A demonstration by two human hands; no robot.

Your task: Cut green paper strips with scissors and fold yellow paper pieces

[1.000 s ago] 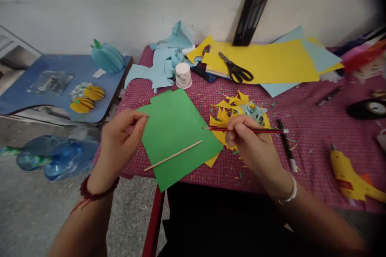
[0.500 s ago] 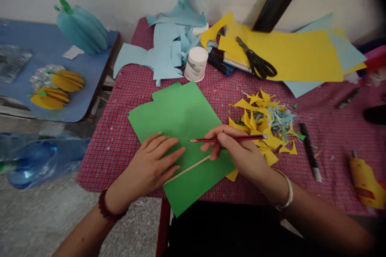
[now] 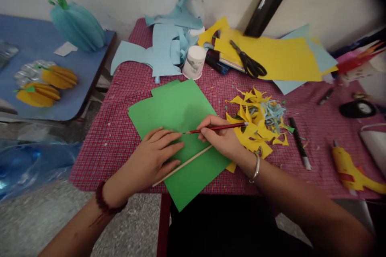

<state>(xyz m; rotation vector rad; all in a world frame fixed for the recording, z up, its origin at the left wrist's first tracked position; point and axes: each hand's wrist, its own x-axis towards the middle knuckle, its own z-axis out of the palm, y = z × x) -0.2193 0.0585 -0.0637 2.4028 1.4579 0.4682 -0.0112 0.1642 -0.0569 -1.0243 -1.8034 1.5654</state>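
A green paper sheet (image 3: 173,110) lies on the red checked tablecloth (image 3: 120,96) at the table's near edge. My left hand (image 3: 153,156) rests flat on it, fingers stretched out. A thin wooden stick (image 3: 193,158) lies across the sheet, partly under that hand. My right hand (image 3: 218,136) grips a red pencil (image 3: 224,127), its tip touching the green paper just beyond my left fingertips.
Yellow and blue paper scraps (image 3: 259,120) lie right of the sheet, then a black marker (image 3: 298,142) and a yellow glue gun (image 3: 351,168). Behind are a paper cup (image 3: 194,62), blue paper (image 3: 165,50), scissors (image 3: 247,60) on yellow sheets (image 3: 283,58). Paper fruits (image 3: 76,24) sit on a blue side table.
My left hand came down from the air and now lies flat on the green paper. My right hand moved left, bringing the pencil tip onto the sheet.
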